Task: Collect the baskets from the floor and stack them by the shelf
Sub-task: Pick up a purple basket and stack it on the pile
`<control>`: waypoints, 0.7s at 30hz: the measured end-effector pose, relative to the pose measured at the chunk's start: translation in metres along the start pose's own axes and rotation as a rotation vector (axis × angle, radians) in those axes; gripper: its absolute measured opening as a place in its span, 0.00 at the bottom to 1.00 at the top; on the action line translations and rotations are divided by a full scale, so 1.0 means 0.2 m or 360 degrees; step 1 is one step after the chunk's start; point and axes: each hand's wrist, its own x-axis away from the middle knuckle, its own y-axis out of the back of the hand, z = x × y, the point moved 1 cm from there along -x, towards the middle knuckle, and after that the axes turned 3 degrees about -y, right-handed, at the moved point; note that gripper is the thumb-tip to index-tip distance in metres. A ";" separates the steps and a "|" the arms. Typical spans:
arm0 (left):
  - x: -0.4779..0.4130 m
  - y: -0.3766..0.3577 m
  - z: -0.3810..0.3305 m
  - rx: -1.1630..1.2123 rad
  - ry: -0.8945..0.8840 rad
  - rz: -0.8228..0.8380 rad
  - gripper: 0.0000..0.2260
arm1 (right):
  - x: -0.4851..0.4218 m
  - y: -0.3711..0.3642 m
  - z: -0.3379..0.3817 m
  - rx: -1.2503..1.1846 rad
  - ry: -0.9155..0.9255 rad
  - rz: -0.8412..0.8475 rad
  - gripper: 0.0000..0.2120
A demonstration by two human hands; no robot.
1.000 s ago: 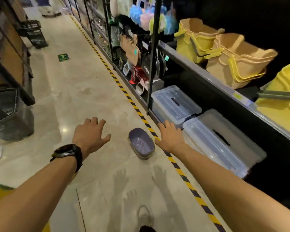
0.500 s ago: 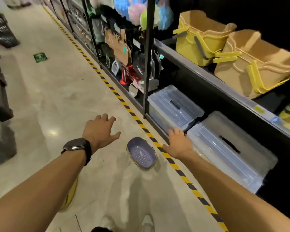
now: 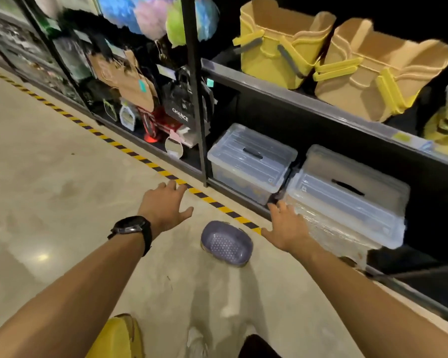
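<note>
A small purple perforated basket (image 3: pixel 226 244) lies on the pale floor beside the yellow-and-black floor stripe (image 3: pixel 212 201). My left hand (image 3: pixel 166 208), with a black watch on its wrist, hovers open above and to the left of the basket. On the basket's right my right hand (image 3: pixel 286 228) is spread open, in front of a clear storage box. Neither hand touches the basket. A black shelf unit (image 3: pixel 282 95) runs along the right side.
Two clear lidded boxes (image 3: pixel 251 161) (image 3: pixel 347 195) sit on the bottom shelf. Yellow and tan baskets (image 3: pixel 277 45) (image 3: pixel 378 71) are stacked on the shelf above. Hanging bags and puffs fill the bay to the left. A yellow object (image 3: pixel 117 337) lies at the bottom edge.
I have moved closer to the shelf and the purple basket. Both hands have stayed open and spread on either side of it.
</note>
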 end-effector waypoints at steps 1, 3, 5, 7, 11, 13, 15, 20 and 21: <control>-0.04 -0.01 0.00 0.0003 -0.0047 -0.0002 0.29 | 0.01 -0.01 0.00 -0.0005 -0.0040 0.0011 0.35; -0.12 -0.03 -0.02 0.0013 -0.0130 -0.0003 0.29 | 0.01 -0.04 -0.01 -0.0025 -0.0112 0.0013 0.36; -0.19 -0.05 -0.06 0.0026 -0.0191 -0.0024 0.28 | 0.00 -0.06 -0.04 -0.0065 -0.0172 0.0000 0.36; -0.24 -0.09 -0.11 0.0050 -0.0249 -0.0028 0.28 | -0.03 -0.07 -0.08 -0.0097 -0.0213 0.0017 0.35; -0.32 -0.14 -0.14 0.0016 -0.0352 -0.0071 0.28 | -0.05 -0.09 -0.13 -0.0131 -0.0321 0.0032 0.34; -0.39 -0.15 -0.13 0.0045 -0.0343 -0.0096 0.28 | -0.06 -0.11 -0.15 -0.0138 -0.0373 0.0050 0.33; -0.44 -0.17 -0.12 0.0089 -0.0396 -0.0078 0.28 | -0.08 -0.13 -0.16 -0.0147 -0.0437 0.0093 0.32; -0.61 -0.27 -0.05 0.0137 -0.0532 -0.0028 0.26 | -0.17 -0.20 -0.04 -0.0108 -0.0543 0.0206 0.35; -0.65 -0.30 -0.02 0.0129 -0.0559 -0.0010 0.27 | -0.20 -0.22 -0.01 -0.0109 -0.0565 0.0231 0.35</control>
